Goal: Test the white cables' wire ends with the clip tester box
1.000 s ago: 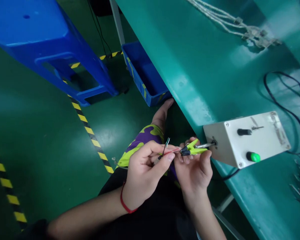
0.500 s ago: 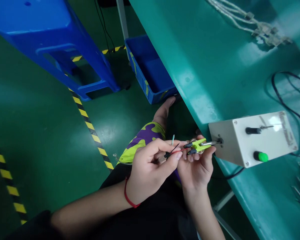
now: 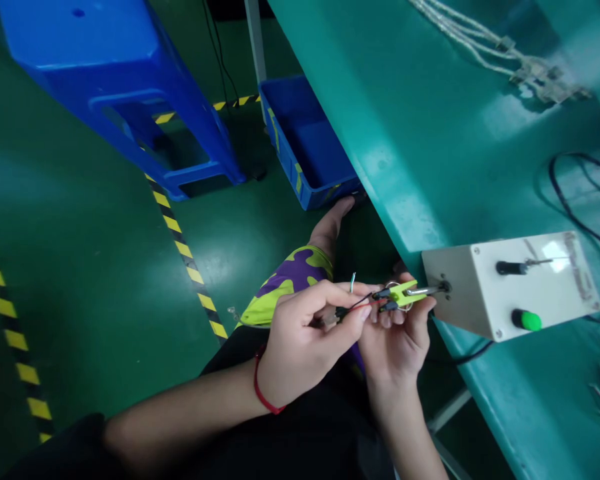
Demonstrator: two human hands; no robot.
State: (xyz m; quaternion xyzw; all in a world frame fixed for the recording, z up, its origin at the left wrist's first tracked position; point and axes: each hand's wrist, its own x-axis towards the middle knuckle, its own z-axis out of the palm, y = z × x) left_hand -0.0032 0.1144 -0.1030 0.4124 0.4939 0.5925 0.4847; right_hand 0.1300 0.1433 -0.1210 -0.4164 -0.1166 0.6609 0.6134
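Observation:
My left hand (image 3: 307,333), a red cord at its wrist, pinches thin wires between thumb and forefinger. A red wire (image 3: 361,307) and a black wire (image 3: 363,301) stick out from the fingertips to the dark jaws of a yellow-green clip (image 3: 401,295). A short pale wire end (image 3: 353,281) stands up behind the fingers. My right hand (image 3: 397,340) is palm up around the clip, with thumb and forefinger at its handles. The clip sits on a metal shaft on the side of a white box (image 3: 530,283). Whether the jaws grip the wires is too small to tell.
The box, with a green knob (image 3: 531,321) and a toggle switch (image 3: 513,267), stands at the edge of a green table (image 3: 420,133). Clear cables (image 3: 535,73) and a black cord (image 3: 563,193) lie there. A blue bin (image 3: 305,180) and a blue stool (image 3: 105,80) stand on the floor.
My left hand has moved slightly right, bringing the wire ends up to the clip's jaws. The black wire, which pointed upward, now lies closer to the red one. The view has shifted a little.

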